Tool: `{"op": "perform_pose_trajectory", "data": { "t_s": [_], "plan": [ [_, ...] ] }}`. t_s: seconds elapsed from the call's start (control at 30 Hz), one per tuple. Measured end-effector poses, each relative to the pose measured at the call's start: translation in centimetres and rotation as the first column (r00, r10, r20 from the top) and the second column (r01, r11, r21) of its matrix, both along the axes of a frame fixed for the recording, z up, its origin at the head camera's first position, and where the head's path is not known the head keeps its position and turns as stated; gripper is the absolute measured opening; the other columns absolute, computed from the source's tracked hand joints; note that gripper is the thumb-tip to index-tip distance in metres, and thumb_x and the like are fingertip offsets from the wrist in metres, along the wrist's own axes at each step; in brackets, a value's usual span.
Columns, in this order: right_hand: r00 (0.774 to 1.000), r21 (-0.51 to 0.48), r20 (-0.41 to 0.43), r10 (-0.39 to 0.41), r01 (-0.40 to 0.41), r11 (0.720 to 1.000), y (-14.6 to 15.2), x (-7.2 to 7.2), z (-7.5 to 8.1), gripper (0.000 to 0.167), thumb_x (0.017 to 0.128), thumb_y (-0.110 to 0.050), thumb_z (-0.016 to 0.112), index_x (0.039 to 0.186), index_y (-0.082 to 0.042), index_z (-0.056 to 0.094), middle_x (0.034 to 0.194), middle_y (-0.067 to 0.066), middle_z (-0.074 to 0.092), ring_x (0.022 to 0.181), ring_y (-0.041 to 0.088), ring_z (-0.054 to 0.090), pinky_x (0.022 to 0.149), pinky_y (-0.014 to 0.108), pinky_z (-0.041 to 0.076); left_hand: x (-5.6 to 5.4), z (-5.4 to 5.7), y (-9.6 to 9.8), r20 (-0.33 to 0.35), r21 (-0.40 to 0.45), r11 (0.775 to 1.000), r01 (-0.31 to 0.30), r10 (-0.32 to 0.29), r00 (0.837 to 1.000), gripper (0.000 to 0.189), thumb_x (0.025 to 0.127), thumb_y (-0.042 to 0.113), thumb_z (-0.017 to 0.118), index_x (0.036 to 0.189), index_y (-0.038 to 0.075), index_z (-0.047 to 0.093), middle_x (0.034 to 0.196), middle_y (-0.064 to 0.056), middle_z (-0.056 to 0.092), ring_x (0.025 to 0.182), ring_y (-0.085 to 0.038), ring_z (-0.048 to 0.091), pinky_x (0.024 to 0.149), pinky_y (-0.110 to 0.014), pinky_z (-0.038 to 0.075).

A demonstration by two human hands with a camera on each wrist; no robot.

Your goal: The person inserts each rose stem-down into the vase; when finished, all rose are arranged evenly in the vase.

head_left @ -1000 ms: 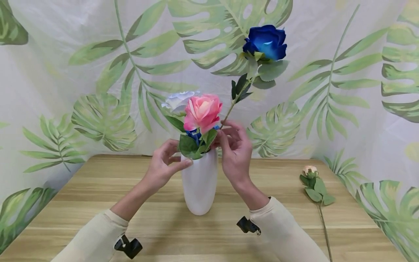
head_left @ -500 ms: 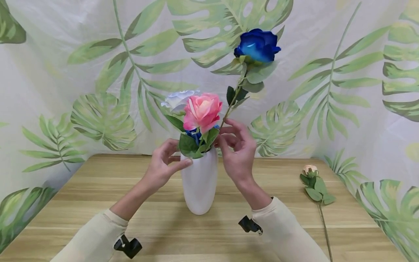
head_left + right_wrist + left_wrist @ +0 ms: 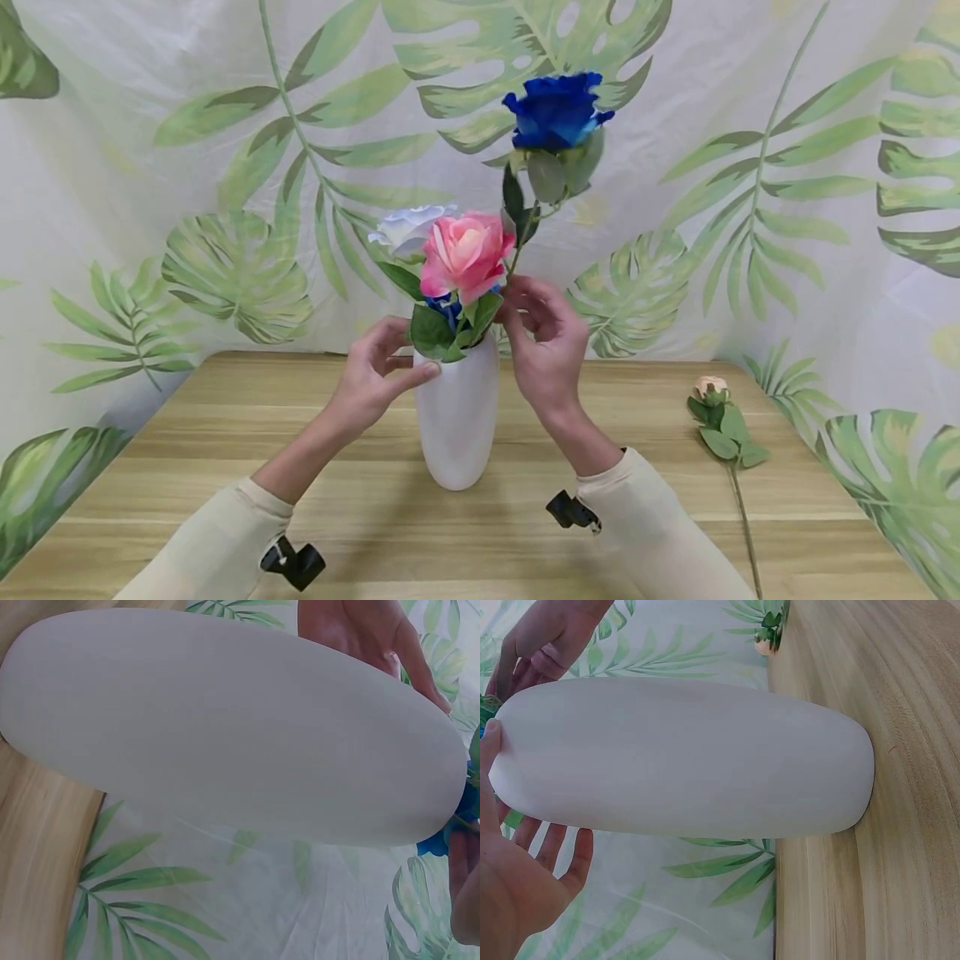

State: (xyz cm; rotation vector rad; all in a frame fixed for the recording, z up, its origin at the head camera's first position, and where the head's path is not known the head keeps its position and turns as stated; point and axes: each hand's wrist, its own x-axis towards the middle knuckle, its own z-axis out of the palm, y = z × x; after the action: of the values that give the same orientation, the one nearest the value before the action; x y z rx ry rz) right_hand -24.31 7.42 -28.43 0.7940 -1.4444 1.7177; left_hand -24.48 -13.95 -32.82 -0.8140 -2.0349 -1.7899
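Observation:
A white vase (image 3: 457,425) stands upright on the table. My left hand (image 3: 375,367) holds it near the rim, thumb in front and fingers round the far side; the left wrist view shows those fingers (image 3: 551,847) along its wall. At the right of the vase mouth my right hand (image 3: 551,342) pinches the stem of a blue rose (image 3: 558,112), whose bloom rises high above. The stem's lower end is hidden behind the other flowers. In the vase are a pink rose (image 3: 465,254), a pale bluish-white flower (image 3: 408,227) and a blue bloom (image 3: 442,310) low among green leaves.
A peach rose (image 3: 727,429) with a long stem lies on the wooden table (image 3: 330,517) at the right. Behind the table hangs a leaf-patterned cloth (image 3: 352,150). Small black devices (image 3: 294,562) are strapped at both sleeves.
The blue rose has swung left and slightly down, its stem now more upright and its bloom turned. My right hand has shifted slightly right; the left hand and vase stay in place.

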Motion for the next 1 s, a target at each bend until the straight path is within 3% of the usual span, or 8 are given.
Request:
{"op": "perform_pose_trajectory", "data": {
  "t_s": [0.37, 0.6, 0.8, 1.0],
  "plan": [
    [0.999, 0.09, 0.012, -0.044, 0.042, 0.995, 0.47, -0.14, 0.1, 0.066, 0.088, 0.019, 0.065, 0.149, 0.012, 0.043, 0.111, 0.031, 0.066, 0.086, 0.006, 0.071, 0.073, 0.03, 0.063, 0.07, -0.24, -0.13, 0.02, -0.006, 1.0, 0.0, 0.001, 1.0, 0.043, 0.086, -0.004, 0.075, 0.125, -0.005, 0.059, 0.116, 0.007, 0.068, 0.111, -0.013, 0.066, 0.088, -0.028, 0.057],
    [1.0, 0.1, 0.0, -0.012, 0.012, 0.995, 0.49, -0.34, 0.24, 0.067, 0.086, 0.019, 0.064, 0.15, 0.01, 0.044, 0.104, 0.031, 0.064, 0.087, 0.008, 0.07, 0.076, 0.029, 0.062, 0.03, -0.23, -0.11, 0.019, -0.005, 1.0, 0.0, 0.0, 1.0, 0.042, 0.086, -0.005, 0.075, 0.125, -0.005, 0.059, 0.116, 0.007, 0.068, 0.111, -0.013, 0.066, 0.088, -0.028, 0.056],
    [1.0, 0.088, 0.0, -0.024, 0.024, 0.996, 0.45, -0.48, 0.62, 0.057, 0.091, 0.017, 0.065, 0.145, 0.01, 0.049, 0.098, 0.03, 0.064, 0.085, 0.007, 0.069, 0.073, 0.028, 0.062, -0.03, -0.12, -0.11, 0.007, -0.003, 1.0, -0.002, 0.002, 1.0, 0.042, 0.086, -0.005, 0.075, 0.125, -0.005, 0.059, 0.116, 0.008, 0.068, 0.111, -0.013, 0.066, 0.088, -0.028, 0.056],
    [1.0, 0.077, 0.009, -0.003, 0.002, 0.997, 0.64, -0.82, 0.92, 0.068, 0.087, 0.02, 0.062, 0.151, 0.009, 0.043, 0.103, 0.029, 0.063, 0.083, 0.007, 0.07, 0.073, 0.027, 0.062, -0.05, -0.05, -0.05, 0.003, 0.001, 1.0, 0.004, -0.004, 1.0, 0.043, 0.085, -0.006, 0.076, 0.125, -0.005, 0.059, 0.115, 0.008, 0.069, 0.11, -0.012, 0.066, 0.087, -0.029, 0.057]
  ]
}}
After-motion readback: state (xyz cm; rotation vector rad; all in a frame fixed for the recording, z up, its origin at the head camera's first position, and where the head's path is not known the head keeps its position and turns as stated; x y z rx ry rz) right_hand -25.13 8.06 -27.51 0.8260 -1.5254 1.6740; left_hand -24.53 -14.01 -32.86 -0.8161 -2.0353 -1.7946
